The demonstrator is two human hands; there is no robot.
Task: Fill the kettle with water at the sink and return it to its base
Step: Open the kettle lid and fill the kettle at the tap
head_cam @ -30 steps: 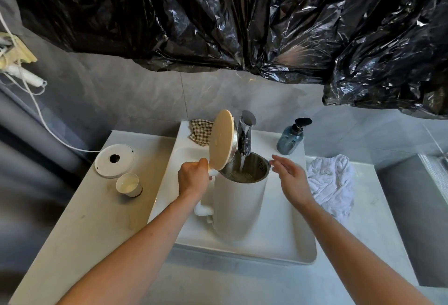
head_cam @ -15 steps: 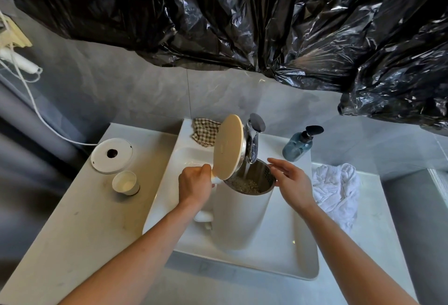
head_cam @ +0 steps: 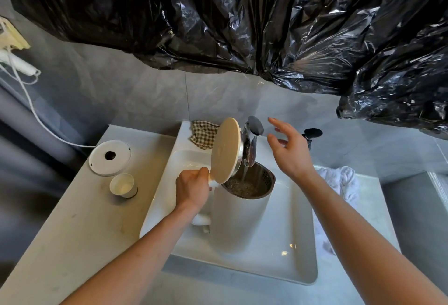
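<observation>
A white kettle [head_cam: 238, 219] stands in the white sink [head_cam: 291, 263] with its round lid [head_cam: 226, 150] flipped up. My left hand [head_cam: 192, 189] grips the kettle's handle. Water runs from the chrome tap [head_cam: 251, 144] into the kettle's open mouth, where the water surface shows. My right hand [head_cam: 289, 150] hovers open just right of the tap, fingers spread, touching nothing. The kettle's round white base [head_cam: 109, 157] lies on the counter to the left, with a white cord running to the wall.
A small white cup [head_cam: 123, 185] stands in front of the base. A checked cloth [head_cam: 203, 133] lies at the sink's back edge. A soap dispenser [head_cam: 312, 134] sits behind my right hand, a white towel [head_cam: 339, 183] to the right. Black plastic sheeting [head_cam: 242, 18] hangs overhead.
My right hand has lifted from beside the kettle's rim up toward the tap's lever. The water level in the kettle has risen. My left hand keeps its hold.
</observation>
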